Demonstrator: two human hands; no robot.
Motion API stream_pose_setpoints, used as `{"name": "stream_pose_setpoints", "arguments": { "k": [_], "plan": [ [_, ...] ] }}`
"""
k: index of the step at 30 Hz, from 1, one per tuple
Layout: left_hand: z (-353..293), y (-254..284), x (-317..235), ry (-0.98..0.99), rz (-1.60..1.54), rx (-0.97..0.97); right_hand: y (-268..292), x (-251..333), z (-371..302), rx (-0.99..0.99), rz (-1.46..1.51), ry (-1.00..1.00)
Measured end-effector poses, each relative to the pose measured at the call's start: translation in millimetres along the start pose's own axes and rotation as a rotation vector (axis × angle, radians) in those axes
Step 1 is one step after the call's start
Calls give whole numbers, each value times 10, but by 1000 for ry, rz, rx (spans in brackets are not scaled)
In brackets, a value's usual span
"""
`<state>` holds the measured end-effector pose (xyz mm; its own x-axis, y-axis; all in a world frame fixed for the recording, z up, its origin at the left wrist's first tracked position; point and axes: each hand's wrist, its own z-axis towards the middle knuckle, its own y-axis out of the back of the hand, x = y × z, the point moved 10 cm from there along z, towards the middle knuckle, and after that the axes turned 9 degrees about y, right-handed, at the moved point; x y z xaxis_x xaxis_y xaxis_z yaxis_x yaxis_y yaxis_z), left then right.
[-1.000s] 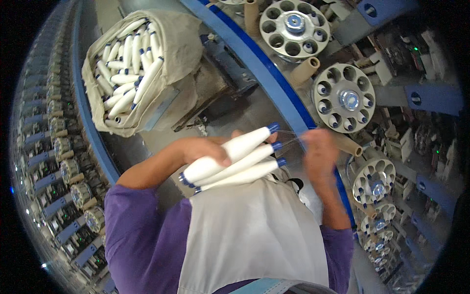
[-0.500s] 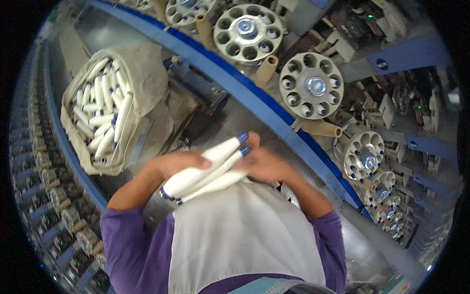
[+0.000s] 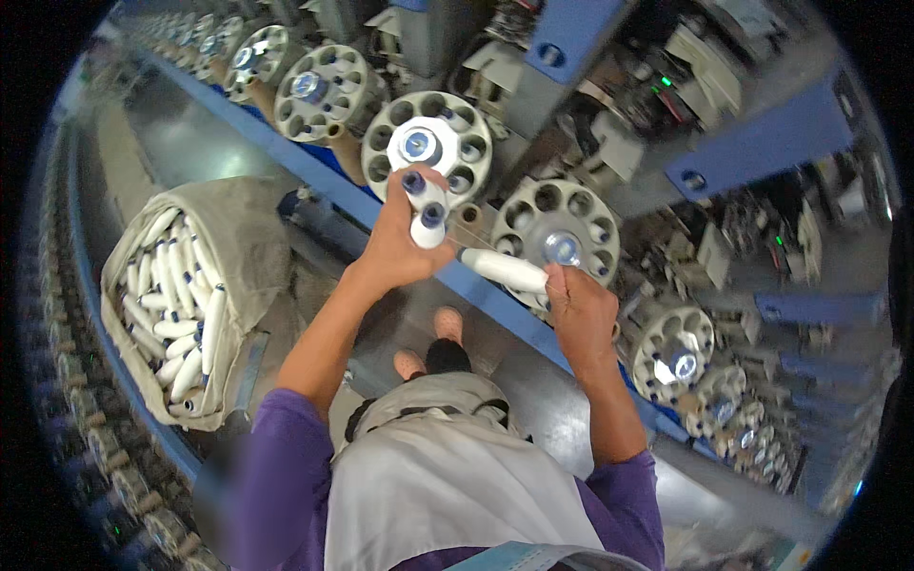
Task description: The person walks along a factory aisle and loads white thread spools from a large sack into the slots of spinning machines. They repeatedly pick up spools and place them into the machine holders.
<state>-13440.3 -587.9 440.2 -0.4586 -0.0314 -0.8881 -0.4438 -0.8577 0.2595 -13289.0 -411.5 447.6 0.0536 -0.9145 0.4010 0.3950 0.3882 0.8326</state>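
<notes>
My left hand (image 3: 388,243) is wrapped around two white yarn bobbins (image 3: 427,231), their dark blue ends pointing up. It is in front of a round magazine (image 3: 447,143) with a ring of holes. Held by one end in my right hand (image 3: 583,309), another white yarn bobbin (image 3: 505,271) lies nearly level, pointing toward my left hand. A thin thread seems to stretch between that bobbin and the left hand. Beneath the bobbin is a second round magazine (image 3: 535,236), with bobbins in some of its holes.
A cloth sack (image 3: 249,224) full of white bobbins stands on the left. A long blue rail (image 3: 314,181) runs diagonally in front of the magazines, with brown cones (image 3: 345,152) between them. Blue machine arms (image 3: 709,171) jut out at right. My feet (image 3: 447,325) stand on the floor below.
Both hands have moved from my apron out to the magazines. The bobbins were bundled together at my body; now two are in the left hand and one in the right.
</notes>
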Motion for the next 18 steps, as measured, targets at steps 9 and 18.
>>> {"name": "stream_pose_setpoints", "arguments": {
  "k": [9, 18],
  "plan": [
    [12, 1149, 1352, 265, -71, -832, -1490, 524, 1363, 302, -248, 436],
    [1, 509, 2525, 602, -94, -850, -1814, 164, 2737, 270, 652, 76]
  ]
}}
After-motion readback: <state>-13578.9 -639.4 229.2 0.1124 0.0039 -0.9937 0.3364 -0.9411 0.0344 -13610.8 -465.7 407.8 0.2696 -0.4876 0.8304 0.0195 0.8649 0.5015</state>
